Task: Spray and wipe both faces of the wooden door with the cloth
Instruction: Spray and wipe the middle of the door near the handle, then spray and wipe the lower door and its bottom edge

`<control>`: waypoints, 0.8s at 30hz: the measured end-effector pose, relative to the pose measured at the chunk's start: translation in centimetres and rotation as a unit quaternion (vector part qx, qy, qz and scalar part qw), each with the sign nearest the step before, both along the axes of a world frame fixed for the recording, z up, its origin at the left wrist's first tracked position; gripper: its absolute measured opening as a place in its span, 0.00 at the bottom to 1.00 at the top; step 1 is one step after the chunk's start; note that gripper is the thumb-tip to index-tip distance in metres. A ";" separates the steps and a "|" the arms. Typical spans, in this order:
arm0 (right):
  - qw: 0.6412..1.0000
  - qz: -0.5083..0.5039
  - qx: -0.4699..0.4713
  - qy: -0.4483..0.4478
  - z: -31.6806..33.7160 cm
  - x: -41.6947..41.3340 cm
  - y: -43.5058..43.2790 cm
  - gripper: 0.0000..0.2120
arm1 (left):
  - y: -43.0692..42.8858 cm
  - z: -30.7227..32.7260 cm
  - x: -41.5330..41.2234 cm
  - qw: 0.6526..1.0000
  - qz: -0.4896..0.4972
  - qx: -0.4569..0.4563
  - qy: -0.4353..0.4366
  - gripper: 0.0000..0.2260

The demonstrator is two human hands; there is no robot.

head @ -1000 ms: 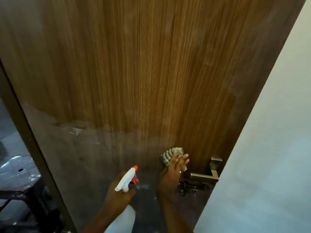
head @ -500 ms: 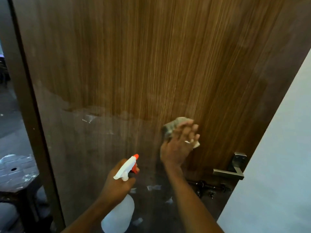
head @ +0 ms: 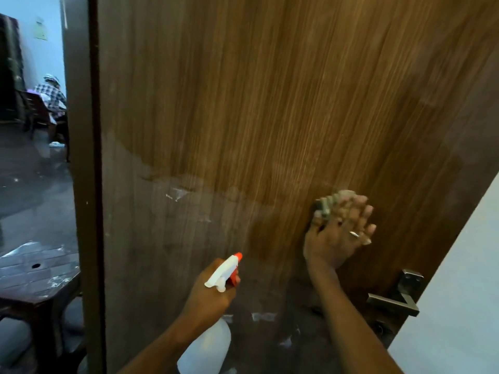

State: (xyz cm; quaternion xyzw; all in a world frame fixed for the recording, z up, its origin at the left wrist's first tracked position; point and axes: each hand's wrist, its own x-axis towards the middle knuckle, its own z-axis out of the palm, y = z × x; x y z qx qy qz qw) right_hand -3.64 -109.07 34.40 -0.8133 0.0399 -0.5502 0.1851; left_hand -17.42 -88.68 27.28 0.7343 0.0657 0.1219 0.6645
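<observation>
The wooden door (head: 270, 103) fills the view, its upper part glossy brown and its lower part dull grey with white flecks. My right hand (head: 337, 236) presses a striped grey cloth (head: 328, 202) flat against the door, above and left of the metal handle (head: 397, 300). The fingers are spread and blurred. My left hand (head: 209, 295) grips the neck of a white spray bottle (head: 208, 344) with a white and orange trigger head (head: 225, 271), held low, its nozzle toward the door.
A white wall (head: 459, 292) borders the door on the right. Past the door's left edge (head: 86, 184) stands a dark plastic table (head: 35, 276). Farther back a person in a checked shirt (head: 51, 93) sits on a chair.
My right hand has slid the cloth up the door, from beside the handle to well above it. The left hand keeps the bottle in about the same place.
</observation>
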 end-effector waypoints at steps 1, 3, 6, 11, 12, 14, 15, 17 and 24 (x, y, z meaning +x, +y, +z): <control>0.998 0.019 -0.066 -0.011 -0.6 0.2 1.7 0.29 | 0.5 0.1 0.0 1.000 0.009 0.001 -0.016 0.17; 0.968 0.057 -0.241 -0.033 -3.4 0.4 4.4 0.27 | 1.2 0.5 0.0 0.998 0.018 0.021 -0.053 0.18; 0.904 0.096 -0.414 -0.035 -7.6 0.8 2.6 0.31 | 2.4 0.4 -0.2 0.996 0.037 0.036 -0.077 0.16; 0.948 0.054 -0.312 -0.023 -6.2 0.2 -2.6 0.30 | 5.5 -0.9 -1.0 0.996 0.079 0.015 -0.041 0.15; 0.963 0.043 -0.262 -0.034 -4.2 0.3 -1.1 0.29 | 6.2 -0.8 -1.2 0.995 0.092 0.007 -0.040 0.15; 0.978 0.041 -0.194 -0.058 -0.3 0.6 3.7 0.28 | 7.0 -0.5 -1.4 0.993 0.107 0.023 -0.040 0.16; 0.975 0.056 -0.201 -0.079 1.2 0.6 6.7 0.27 | 7.3 -0.4 -1.5 0.992 0.113 0.030 -0.040 0.15; 0.945 0.086 -0.294 -0.115 1.6 1.0 11.8 0.26 | 8.3 -0.3 -1.8 0.991 0.127 0.032 -0.038 0.14; 0.858 0.122 -0.492 -0.085 -6.6 0.7 7.4 0.38 | 11.1 0.1 -1.9 0.990 0.132 0.036 -0.033 0.14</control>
